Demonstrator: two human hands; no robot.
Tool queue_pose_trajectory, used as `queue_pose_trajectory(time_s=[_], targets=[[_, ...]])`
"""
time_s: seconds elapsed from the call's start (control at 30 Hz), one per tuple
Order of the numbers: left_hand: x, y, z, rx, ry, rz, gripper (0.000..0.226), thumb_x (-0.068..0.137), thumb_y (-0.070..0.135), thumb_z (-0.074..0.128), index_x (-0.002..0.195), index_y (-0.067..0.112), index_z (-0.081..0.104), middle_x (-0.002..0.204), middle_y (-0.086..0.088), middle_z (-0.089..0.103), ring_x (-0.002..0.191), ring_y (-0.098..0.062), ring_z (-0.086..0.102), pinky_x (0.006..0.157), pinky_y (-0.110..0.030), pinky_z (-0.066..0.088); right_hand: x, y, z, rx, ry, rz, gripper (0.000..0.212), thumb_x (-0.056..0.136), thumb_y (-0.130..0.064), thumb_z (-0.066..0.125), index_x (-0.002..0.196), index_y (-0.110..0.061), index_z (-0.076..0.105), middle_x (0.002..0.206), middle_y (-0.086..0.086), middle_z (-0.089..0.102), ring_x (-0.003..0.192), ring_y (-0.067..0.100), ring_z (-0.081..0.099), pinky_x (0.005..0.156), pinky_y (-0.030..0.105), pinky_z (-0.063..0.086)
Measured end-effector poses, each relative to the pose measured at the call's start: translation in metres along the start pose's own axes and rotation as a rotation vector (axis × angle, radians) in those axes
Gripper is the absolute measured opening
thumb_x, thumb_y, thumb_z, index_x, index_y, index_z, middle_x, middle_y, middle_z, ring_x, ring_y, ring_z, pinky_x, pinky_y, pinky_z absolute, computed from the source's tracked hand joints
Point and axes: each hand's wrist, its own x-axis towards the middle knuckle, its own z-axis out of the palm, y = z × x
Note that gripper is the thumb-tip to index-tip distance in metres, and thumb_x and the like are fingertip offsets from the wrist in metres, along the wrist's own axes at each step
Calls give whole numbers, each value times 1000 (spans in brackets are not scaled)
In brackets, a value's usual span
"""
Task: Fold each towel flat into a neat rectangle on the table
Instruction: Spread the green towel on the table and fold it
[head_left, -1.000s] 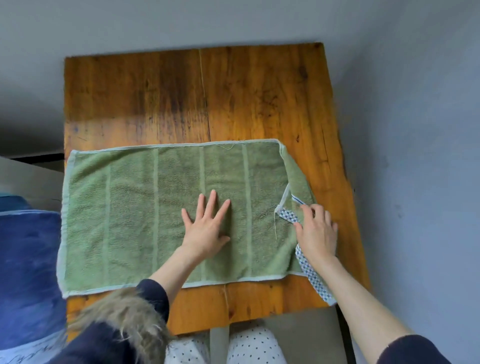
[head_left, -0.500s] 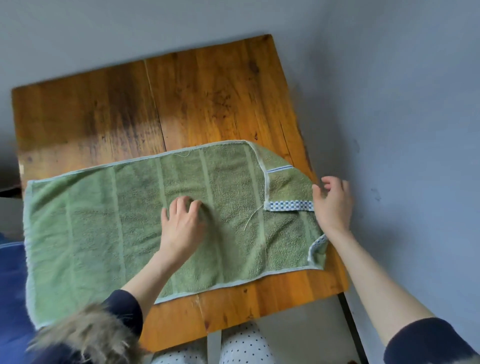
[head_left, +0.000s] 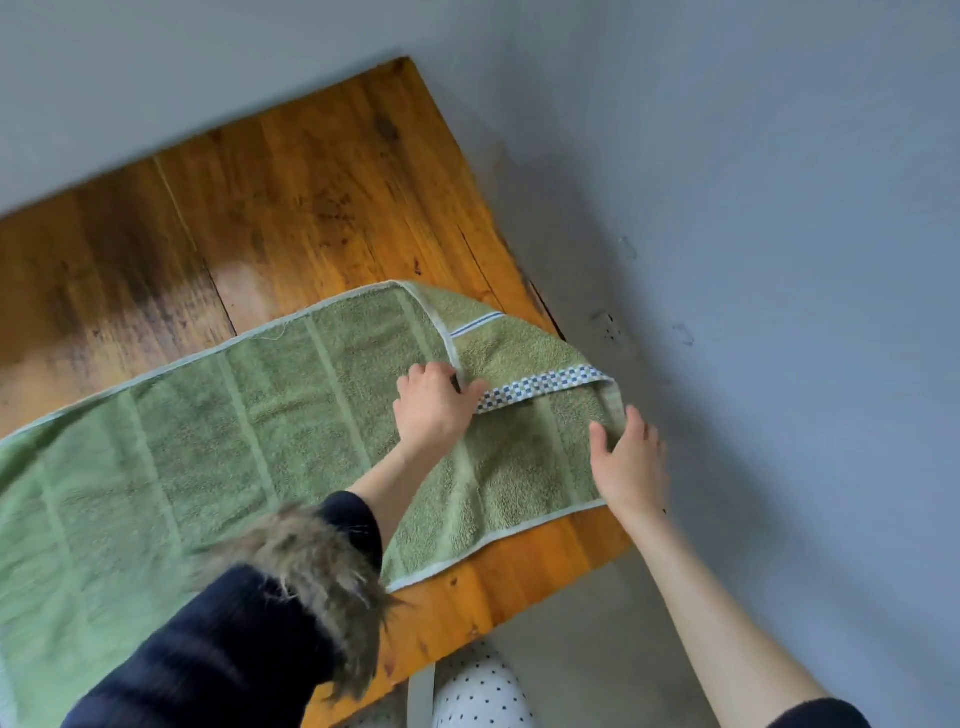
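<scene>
A worn wooden counter (head_left: 322, 208), stained dark toward the left, is seen set into a corner of grey walls (head_left: 753, 182), its right edge close along one wall. A green towel (head_left: 208, 441) is laid across the near half of the counter, its long axis running from the lower left up to the right end by the wall, with the left part spilling past the frame. At the right end a flap edged with a blue-and-white checked band (head_left: 545, 387) is folded over. The inner corner of that flap is pinched in the grip of the left hand (head_left: 434, 408). The right hand (head_left: 631, 462) is held flat with straight fingers at the towel's right edge, its grip released.
</scene>
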Motion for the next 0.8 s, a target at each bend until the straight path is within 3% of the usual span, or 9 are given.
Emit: queue_pose_trajectory(time_s=[0.13,0.2,0.27,0.33,0.4,0.5,0.63,0.73,0.8], targets=[[11,14,4,-180,-90,-167,30,88,29,60,64,13,52,83,-11,58,74,-23,53,71,-34,53,10,12,-6,110,-119,137,57,95,-42,45,140,-8,35,140,12,42,129,29,39,105,52,34],[11,18,2,-313,-83,-219,24,90,17,57,67,12,51,66,-4,53,54,-15,47,53,-25,45,13,21,-8,154,-185,219,61,93,-47,45,140,-8,36,142,12,40,131,31,37,106,53,33],[10,20,-3,-380,-47,-215,21,92,13,53,71,14,49,65,-2,52,56,-16,49,55,-26,47,14,28,-11,178,-271,293,59,92,-52,43,134,-10,43,133,9,48,127,31,42,104,50,36],[9,20,-11,-473,-18,-207,17,94,13,52,76,14,49,68,-3,54,60,-18,55,58,-28,52,13,34,-12,219,-291,293,37,93,-48,46,97,-12,57,92,3,56,92,24,58,83,38,46],[10,21,-22,-606,-15,-218,8,94,11,51,86,11,51,72,-5,59,55,-15,57,44,-21,49,11,36,-15,226,-225,260,35,93,-30,51,63,-16,38,60,-2,38,55,16,40,56,29,32],[13,26,-37,-672,-9,-198,9,93,6,53,85,8,56,71,-7,61,53,-14,57,50,-23,53,8,34,-24,199,-158,220,18,87,-12,51,70,-11,45,64,5,41,58,19,37,54,29,26],[12,34,-36,-414,-52,-96,28,90,14,58,115,5,50,102,-12,58,70,-17,58,66,-30,55,5,26,-32,213,-137,121,13,90,-13,50,83,-5,58,69,13,55,53,17,40,50,27,29],[4,32,-18,187,-8,272,56,85,21,64,133,15,37,129,-13,39,110,-27,47,92,-40,49,3,24,-32,237,-121,78,20,93,-18,51,98,-2,61,84,15,67,57,17,48,54,26,36],[0,26,-3,445,37,462,59,83,32,67,133,17,39,134,-11,36,122,-28,37,101,-43,39,3,28,-30,239,-131,88,21,93,-22,51,100,-4,61,74,7,63,54,15,47,54,26,36]])
